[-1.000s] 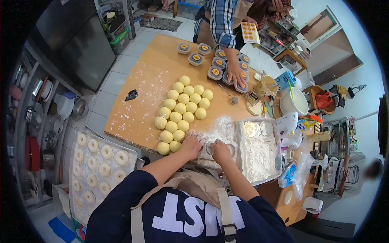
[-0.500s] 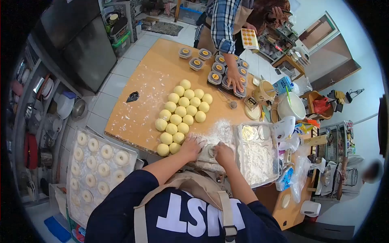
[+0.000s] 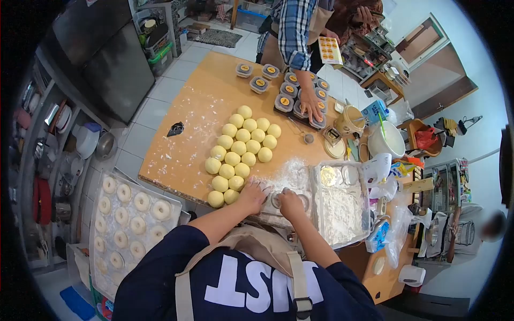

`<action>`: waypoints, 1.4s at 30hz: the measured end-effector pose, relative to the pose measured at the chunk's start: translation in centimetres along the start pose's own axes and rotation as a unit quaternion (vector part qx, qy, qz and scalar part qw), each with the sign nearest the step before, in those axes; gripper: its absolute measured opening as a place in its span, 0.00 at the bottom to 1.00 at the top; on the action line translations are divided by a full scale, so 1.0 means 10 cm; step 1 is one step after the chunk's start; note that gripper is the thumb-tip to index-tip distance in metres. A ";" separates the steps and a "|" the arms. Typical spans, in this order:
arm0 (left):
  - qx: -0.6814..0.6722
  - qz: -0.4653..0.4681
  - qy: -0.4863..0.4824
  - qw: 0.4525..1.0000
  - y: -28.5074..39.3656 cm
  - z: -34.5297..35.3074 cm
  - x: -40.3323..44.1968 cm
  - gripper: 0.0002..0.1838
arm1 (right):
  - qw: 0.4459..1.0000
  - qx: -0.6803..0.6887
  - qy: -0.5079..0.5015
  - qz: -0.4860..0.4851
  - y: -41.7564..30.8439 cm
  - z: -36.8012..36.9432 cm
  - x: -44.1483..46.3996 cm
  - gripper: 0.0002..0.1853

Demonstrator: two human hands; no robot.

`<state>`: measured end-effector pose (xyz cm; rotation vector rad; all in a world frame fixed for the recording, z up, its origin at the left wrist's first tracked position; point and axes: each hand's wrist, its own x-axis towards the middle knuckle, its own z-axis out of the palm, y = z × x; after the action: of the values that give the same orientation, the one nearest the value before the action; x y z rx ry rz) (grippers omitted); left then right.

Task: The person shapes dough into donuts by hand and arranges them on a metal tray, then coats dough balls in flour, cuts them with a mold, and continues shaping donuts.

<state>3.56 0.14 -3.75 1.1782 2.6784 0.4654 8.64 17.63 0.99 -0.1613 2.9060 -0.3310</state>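
My left hand lies with its fingers stretched out on the floured table edge, beside the lowest of the yellow dough balls. Just to its right, my right hand is closed and pressed low over the flour; what its fingers hold is hidden. A pale round dough piece shows between my hands, partly covered. A pale ring-shaped outline peeks out at the right side of my right hand. Close by on the right stands a clear tub of flour with flattened discs at its far end.
Ring-shaped doughs lie on a floured tray at the left. Across the wooden table, a co-worker's hand rests on lidded, labelled cups. A white mixing bowl and a hand mixer stand at the right.
My right hand has shifted slightly, and a ring-shaped outline now shows at its right side. My left hand stays nearly still.
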 end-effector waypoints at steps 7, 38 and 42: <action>0.027 -0.006 -0.067 0.997 0.04 -0.19 0.00 0.35 | 0.981 0.182 -0.042 0.061 0.29 -0.22 0.25 0.11; 0.032 -0.011 -0.125 0.992 0.06 -0.33 0.04 0.58 | 0.987 0.085 0.068 0.115 -0.10 0.12 -0.33 0.11; 0.035 -0.012 -0.133 0.990 0.07 -0.35 0.03 0.57 | 0.991 0.048 0.036 0.117 -0.10 0.18 -0.28 0.10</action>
<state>2.85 0.07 -0.23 1.1344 2.4937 0.1960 11.80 16.68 0.02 0.2108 2.9301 -0.4431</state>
